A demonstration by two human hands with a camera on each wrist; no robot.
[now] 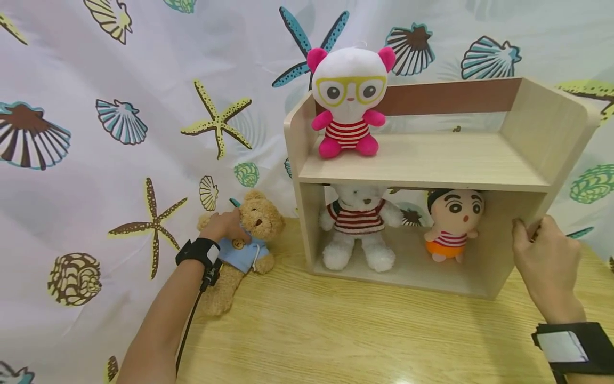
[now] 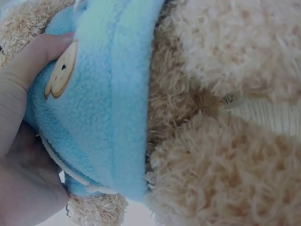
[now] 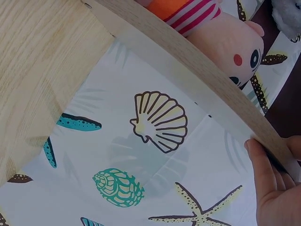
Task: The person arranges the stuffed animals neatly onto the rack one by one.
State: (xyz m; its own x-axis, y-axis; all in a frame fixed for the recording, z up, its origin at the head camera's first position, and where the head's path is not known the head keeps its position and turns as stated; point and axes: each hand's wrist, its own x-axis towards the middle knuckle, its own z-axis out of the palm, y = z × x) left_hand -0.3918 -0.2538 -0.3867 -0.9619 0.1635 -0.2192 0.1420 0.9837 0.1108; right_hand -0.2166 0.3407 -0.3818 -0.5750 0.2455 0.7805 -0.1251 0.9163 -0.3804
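A brown teddy bear [image 1: 261,218] in a light blue hoodie leans by the curtain, left of a small wooden shelf [image 1: 427,160]. My left hand [image 1: 223,226] grips the bear around its upper body; in the left wrist view the thumb lies on the blue hoodie [image 2: 113,94] beside a small bear-face badge [image 2: 62,70]. At the other end, my right hand [image 1: 549,261] holds the front edge of the shelf's right side panel. The right wrist view shows its fingers [image 3: 263,172] on the panel's outer face and the thumb at the edge.
On the upper shelf sits a pink and white panda plush [image 1: 350,101] with yellow glasses. The lower level holds a white plush bear [image 1: 360,229] in a striped shirt and a doll [image 1: 451,224] with orange shorts. A shell-patterned curtain [image 1: 144,106] hangs behind the wooden table [image 1: 336,330].
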